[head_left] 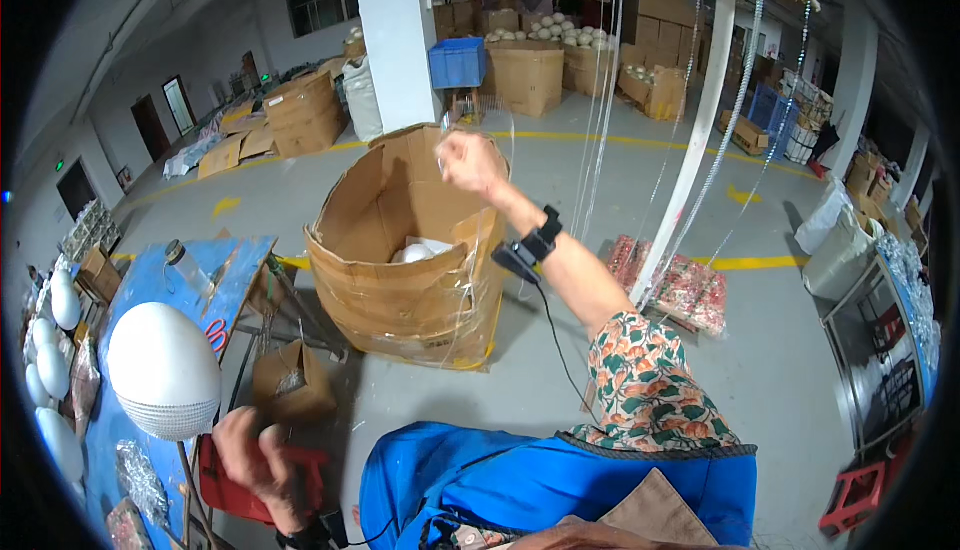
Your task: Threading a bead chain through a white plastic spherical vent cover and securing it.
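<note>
A large white egg-shaped form [165,365] is propped on a thin rod stand [190,485] at the left, its lower part ringed with rows of fine ridges or beads. Just right of its base is my left hand [262,460], thumb and fingers apart and nothing visible in them. My right hand [470,165] is raised at the end of an outstretched arm, over the far rim of a big cardboard box [400,300]. Its fingers are closed; faint clear strands show around them, but what they grip is too thin to make out. A white piece [418,252] lies inside the box.
On the blue table [150,280] are red scissors [215,335], a clear jar [185,265] and clear wrapping [142,475]. More white eggs [52,370] line the far left. Beaded strands and a white pole [690,140] hang at right, by packed bundles [690,295]. A red stool [215,480] stands below.
</note>
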Motion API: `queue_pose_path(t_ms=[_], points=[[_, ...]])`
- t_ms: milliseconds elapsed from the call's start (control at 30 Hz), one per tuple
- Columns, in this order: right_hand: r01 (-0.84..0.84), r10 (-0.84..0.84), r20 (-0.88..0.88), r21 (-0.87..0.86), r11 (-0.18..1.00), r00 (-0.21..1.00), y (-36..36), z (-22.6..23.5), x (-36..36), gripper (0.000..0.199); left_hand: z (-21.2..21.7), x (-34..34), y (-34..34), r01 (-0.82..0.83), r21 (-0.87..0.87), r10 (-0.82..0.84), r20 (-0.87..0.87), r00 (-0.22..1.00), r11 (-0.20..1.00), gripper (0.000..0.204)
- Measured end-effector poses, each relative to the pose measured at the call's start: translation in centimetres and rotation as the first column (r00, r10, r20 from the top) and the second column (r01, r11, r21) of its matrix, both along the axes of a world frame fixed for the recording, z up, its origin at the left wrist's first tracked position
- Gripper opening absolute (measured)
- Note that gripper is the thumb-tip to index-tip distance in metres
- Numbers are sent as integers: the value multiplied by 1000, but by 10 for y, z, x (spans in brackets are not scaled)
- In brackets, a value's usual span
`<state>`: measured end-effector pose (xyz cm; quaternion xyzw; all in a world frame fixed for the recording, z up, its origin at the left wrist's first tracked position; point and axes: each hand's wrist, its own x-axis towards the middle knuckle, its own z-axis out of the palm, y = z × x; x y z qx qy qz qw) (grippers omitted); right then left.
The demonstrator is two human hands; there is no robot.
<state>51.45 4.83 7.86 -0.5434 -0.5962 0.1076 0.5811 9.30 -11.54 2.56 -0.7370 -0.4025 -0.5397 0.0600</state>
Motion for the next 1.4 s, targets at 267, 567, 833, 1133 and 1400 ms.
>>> queue_pose_path(t_ms=[267,567,833,1133,1400], points=[[-654,689,-89,-423,628,719,-63,-105,-112,23,-29,82,43,215,-395,-276,-104,956,893,65],[-776,714,-315,-146,614,625,-91,-104,-128,11,-69,99,36,696,-686,-403,588,701,212,27],[-394,346,-706,103,913,618,-20,-106,-45,11,-79,-19,-11,575,-675,-176,566,806,463,24],[-283,315,-725,171,944,613,1,-104,-19,16,-89,-108,-101,269,-781,265,479,837,564,17],[-195,285,-595,213,957,752,17,-63,-41,19,-160,-182,-151,118,-742,453,518,726,660,17]])
